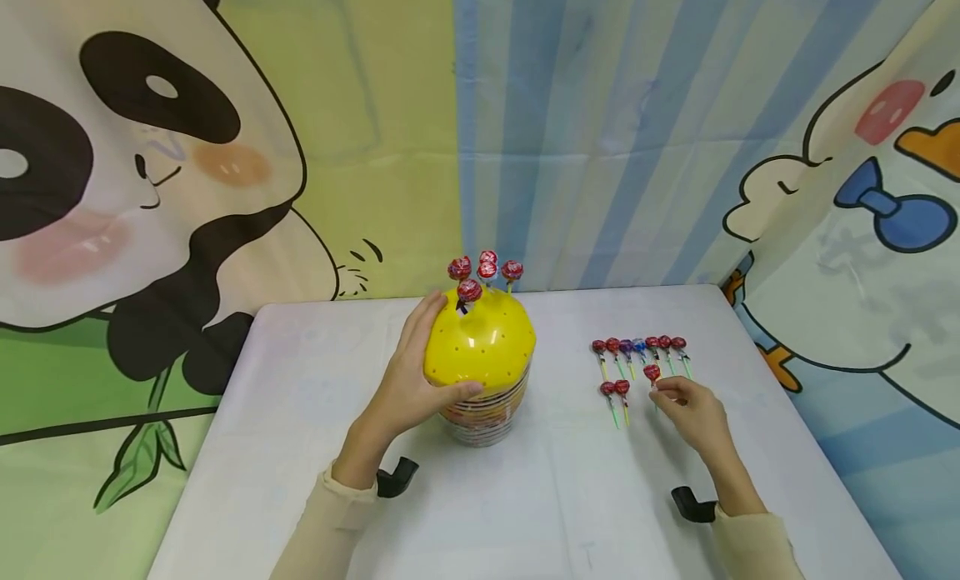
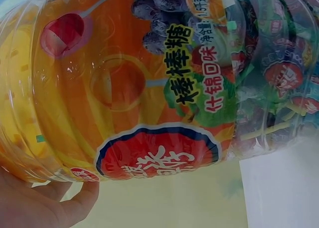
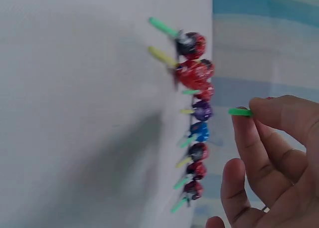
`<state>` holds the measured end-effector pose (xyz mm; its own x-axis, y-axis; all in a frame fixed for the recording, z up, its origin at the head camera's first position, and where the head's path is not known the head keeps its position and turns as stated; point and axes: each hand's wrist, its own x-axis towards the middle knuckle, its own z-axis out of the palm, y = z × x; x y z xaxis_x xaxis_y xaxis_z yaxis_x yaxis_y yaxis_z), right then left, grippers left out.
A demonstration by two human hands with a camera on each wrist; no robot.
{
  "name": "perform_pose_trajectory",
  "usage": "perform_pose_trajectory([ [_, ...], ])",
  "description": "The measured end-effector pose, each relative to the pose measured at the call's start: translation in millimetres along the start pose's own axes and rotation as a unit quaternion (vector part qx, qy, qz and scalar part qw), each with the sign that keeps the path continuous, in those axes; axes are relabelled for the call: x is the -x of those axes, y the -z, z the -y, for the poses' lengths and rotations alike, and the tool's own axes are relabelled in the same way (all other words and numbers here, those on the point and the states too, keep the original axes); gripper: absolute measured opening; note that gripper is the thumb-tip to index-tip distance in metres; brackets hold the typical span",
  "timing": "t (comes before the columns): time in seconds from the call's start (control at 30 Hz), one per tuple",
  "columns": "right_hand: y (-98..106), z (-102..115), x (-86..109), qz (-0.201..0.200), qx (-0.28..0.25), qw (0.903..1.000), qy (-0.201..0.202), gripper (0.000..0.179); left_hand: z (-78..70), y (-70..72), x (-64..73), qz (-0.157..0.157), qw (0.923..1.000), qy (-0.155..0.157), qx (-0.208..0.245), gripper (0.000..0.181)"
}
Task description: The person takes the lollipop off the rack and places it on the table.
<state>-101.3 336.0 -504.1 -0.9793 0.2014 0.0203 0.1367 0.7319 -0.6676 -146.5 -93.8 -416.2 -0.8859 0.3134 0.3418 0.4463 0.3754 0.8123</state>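
A clear lollipop jar [image 1: 482, 428] with a yellow domed lid [image 1: 480, 344] stands upright on the table. Several red-wrapped lollipops [image 1: 469, 291] stick up out of the lid. My left hand [image 1: 411, 378] grips the lid from its left side, thumb across the front; the left wrist view shows its fingers by the lid and the jar's printed label [image 2: 129, 88] close up. Between thumb and fingertips, my right hand [image 1: 693, 415] pinches a red lollipop [image 1: 652, 372] by its green stick [image 3: 240, 112], above the table. Its candy head is hidden in the right wrist view.
A row of lollipops [image 1: 627, 347], red, purple and blue, lies on the white table [image 1: 337, 338] right of the jar. Two more red lollipops [image 1: 622, 387] lie in front of that row. A printed cartoon curtain [image 1: 540, 147] hangs behind the table.
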Motion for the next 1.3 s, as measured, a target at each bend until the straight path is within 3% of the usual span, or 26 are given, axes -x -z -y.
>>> perform_pose_trajectory([
  [0.2,-8.9,-18.4,-11.6,0.076,0.015,0.9949,-0.064,0.033,-2.2,0.6,0.1,0.0,1.0,0.001,0.001,0.111],
  [0.33,-12.4,-22.3,-16.6,0.099,0.012,0.9906,-0.093,0.035,-2.4,1.0,0.2,0.001,1.0,0.002,-0.002,0.111],
  [1.1,-15.7,-19.1,-24.2,0.127,0.043,0.9864,-0.095,0.033,-4.0,1.4,0.6,0.001,1.0,0.005,0.004,0.109],
  [1.2,-10.8,-15.1,-23.3,0.121,0.04,0.9882,-0.084,0.033,-4.0,1.5,0.7,0.002,1.0,0.005,0.003,0.109],
  [1.3,-6.4,-5.2,-24.1,0.094,0.019,0.9943,-0.046,0.034,-3.7,1.6,1.0,0.002,1.0,0.005,0.001,0.109],
])
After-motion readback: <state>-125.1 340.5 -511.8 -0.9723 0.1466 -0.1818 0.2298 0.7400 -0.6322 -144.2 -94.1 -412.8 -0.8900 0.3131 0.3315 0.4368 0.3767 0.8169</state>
